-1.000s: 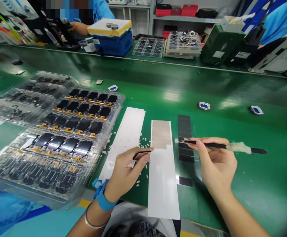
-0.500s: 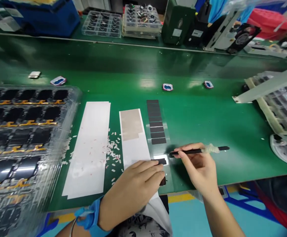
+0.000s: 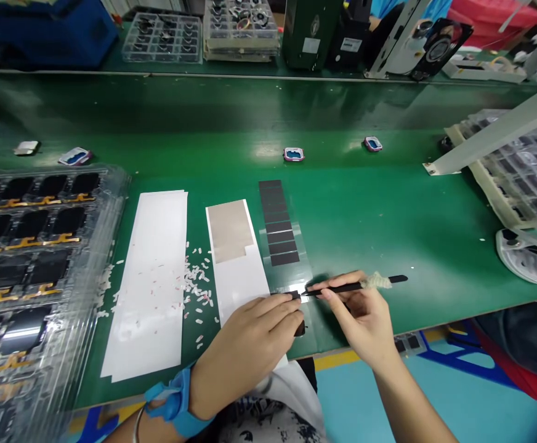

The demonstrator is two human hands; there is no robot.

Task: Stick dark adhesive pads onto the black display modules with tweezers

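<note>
My right hand (image 3: 359,314) pinches black tweezers (image 3: 356,285) wrapped with pale tape near the rear; their tip touches a small black piece (image 3: 295,295) on a clear film strip (image 3: 296,280). My left hand (image 3: 250,347), wearing a blue wrist strap (image 3: 176,400), lies with curled fingers pressed on the near end of that strip and holds a small dark part (image 3: 300,328) under its fingertips. A column of black rectangular pieces (image 3: 278,223) lies on the strip further away. Beside it sits a white strip with a grey foil patch (image 3: 230,229).
A wide white backing sheet (image 3: 151,277) and scattered white scraps (image 3: 197,286) lie left of centre. Clear trays of black parts (image 3: 28,246) fill the left. Small blue-and-white parts (image 3: 294,154) dot the green bench (image 3: 388,203). Trays and a tape roll (image 3: 527,246) stand at the right.
The view has swung right and down. My left hand carried its dark part from above the white strip onto the film strip's near end, and the tweezers dropped from the black column to meet it.
</note>
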